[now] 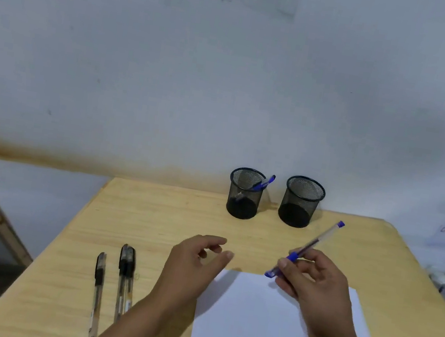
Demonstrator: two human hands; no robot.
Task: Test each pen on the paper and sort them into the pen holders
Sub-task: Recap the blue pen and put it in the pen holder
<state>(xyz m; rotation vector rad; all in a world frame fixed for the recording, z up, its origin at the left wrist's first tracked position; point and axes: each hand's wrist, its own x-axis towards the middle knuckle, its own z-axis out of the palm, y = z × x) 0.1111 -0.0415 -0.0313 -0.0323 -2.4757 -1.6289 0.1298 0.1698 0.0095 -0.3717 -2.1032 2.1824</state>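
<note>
Pens, paper and holders on desk

White paper (262,335) nearest. Three black pens (122,277) lie left on the desk (149,215). Left hand (194,266): grip spread, empty. Right hand (315,293): grip pinching a blue pen (314,244) above the paper. Farthest: left mesh holder (245,193) containing one blue-capped pen (264,183); right mesh holder (300,202).

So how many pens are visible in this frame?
5. One blue pen in the right hand; one blue pen in the left holder; three black pens on the table's left. Others may be hidden.
</note>
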